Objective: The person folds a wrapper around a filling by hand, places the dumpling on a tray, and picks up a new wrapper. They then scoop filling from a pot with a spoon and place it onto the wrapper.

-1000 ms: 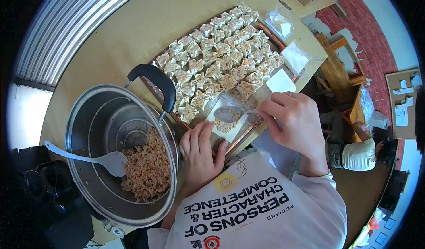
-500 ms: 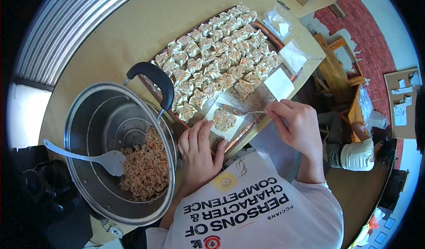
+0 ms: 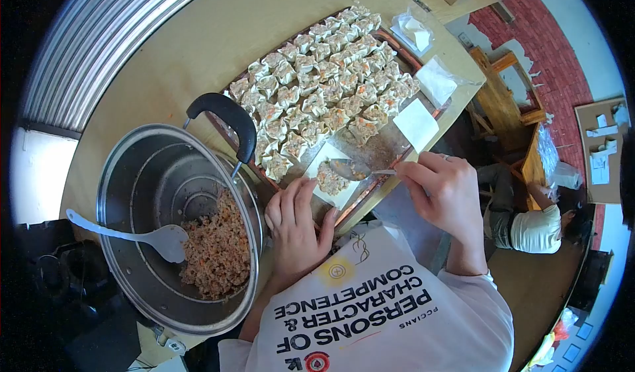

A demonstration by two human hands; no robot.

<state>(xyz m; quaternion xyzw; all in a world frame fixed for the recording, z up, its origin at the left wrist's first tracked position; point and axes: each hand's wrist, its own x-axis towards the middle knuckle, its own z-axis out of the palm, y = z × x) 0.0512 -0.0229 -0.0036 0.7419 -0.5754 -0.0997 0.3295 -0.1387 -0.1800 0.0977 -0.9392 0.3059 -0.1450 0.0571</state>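
A square dumpling wrapper (image 3: 316,168) lies on the tray's near edge with a flattened mound of meat filling (image 3: 332,180) on it. My left hand (image 3: 291,223) rests beside it, fingers stretched out and thumb apart, the tips touching the wrapper's near corners. Pinched in my right hand (image 3: 444,185) is the handle of a metal spoon (image 3: 350,169); its bowl is over the right side of the filling, with bits of filling in it. Rows of filled open-topped dumplings (image 3: 324,81) cover most of the tray (image 3: 387,137).
At left stands a large metal pot (image 3: 132,180) with a black handle (image 3: 228,117), holding ground filling (image 3: 221,253) and a white ladle (image 3: 162,239). A wrapper stack (image 3: 417,126) and plastic packets (image 3: 436,84) lie at right. Another person (image 3: 529,230) sits farther right.
The spoon has turned, so its bowl now shows more openly and sits slightly to the right. My right hand has shifted a little; my left hand has stayed put.
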